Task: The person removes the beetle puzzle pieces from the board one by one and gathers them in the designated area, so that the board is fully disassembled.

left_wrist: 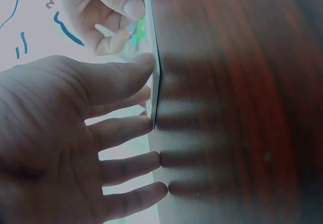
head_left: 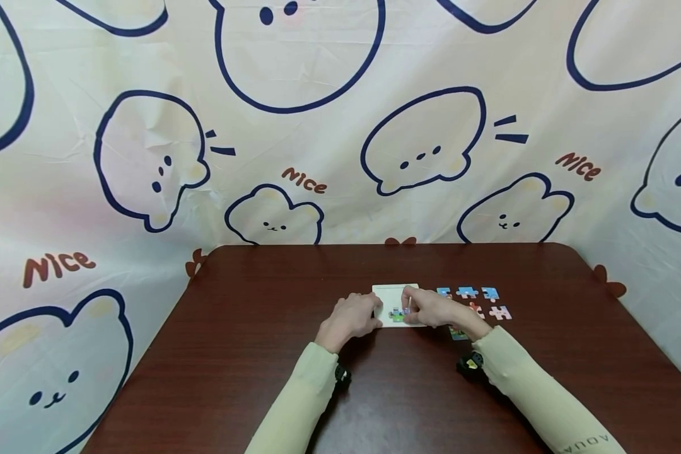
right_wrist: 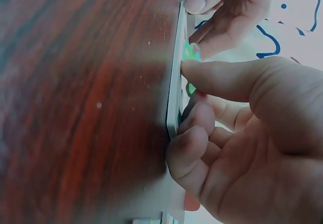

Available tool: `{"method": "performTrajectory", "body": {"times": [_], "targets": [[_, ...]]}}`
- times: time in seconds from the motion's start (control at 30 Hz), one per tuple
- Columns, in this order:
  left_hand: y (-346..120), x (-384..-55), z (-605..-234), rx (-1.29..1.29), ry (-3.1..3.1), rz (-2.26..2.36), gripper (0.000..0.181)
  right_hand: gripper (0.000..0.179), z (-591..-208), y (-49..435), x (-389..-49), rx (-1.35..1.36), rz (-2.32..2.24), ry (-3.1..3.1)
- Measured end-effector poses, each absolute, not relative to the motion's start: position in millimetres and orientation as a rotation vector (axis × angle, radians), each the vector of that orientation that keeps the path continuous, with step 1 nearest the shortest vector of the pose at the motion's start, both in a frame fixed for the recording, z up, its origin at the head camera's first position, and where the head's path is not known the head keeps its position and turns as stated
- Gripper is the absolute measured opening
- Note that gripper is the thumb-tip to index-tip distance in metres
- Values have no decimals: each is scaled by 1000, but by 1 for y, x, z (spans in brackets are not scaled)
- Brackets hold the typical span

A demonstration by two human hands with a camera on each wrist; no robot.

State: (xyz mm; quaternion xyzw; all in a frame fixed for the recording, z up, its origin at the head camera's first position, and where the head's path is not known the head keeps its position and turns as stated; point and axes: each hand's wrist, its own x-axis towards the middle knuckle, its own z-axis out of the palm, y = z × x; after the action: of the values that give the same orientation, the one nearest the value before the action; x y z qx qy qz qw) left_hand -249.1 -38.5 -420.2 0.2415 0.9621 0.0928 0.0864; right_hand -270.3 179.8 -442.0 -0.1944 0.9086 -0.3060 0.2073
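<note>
A thin white board [head_left: 387,292] lies flat on the brown table. Colourful jigsaw pieces [head_left: 396,314], partly green, lie together on its lower middle. My left hand [head_left: 350,320] rests at the board's left edge; in the left wrist view its thumb touches the edge and its fingers reach out loosely to the table. Over the board's right part, my right hand [head_left: 434,308] has thumb and index finger at a jigsaw piece [head_left: 407,310], its other fingers curled in. The right wrist view shows green jigsaw pieces [right_wrist: 192,51] beside the right thumb, partly hidden by the fingers.
To the board's right lie several loose jigsaw pieces [head_left: 466,292], some partly behind the right forearm. The brown table [head_left: 250,353] ends at a hanging cloth [head_left: 340,157] printed with cartoon bears. Each wrist wears a small black camera [head_left: 470,364].
</note>
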Motion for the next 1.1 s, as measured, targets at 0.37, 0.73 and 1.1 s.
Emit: {"method": "performTrajectory", "body": {"times": [0.37, 0.73, 1.1], "targets": [[-40, -249, -421, 733, 2860, 293, 28, 12, -438, 181, -269, -583, -921, 2497], [-39, -250, -422, 743, 2864, 289, 32, 17, -428, 190, -273, -635, -906, 2518], [-41, -247, -420, 750, 2872, 276, 32, 19, -424, 203, -273, -639, -982, 2429]]}}
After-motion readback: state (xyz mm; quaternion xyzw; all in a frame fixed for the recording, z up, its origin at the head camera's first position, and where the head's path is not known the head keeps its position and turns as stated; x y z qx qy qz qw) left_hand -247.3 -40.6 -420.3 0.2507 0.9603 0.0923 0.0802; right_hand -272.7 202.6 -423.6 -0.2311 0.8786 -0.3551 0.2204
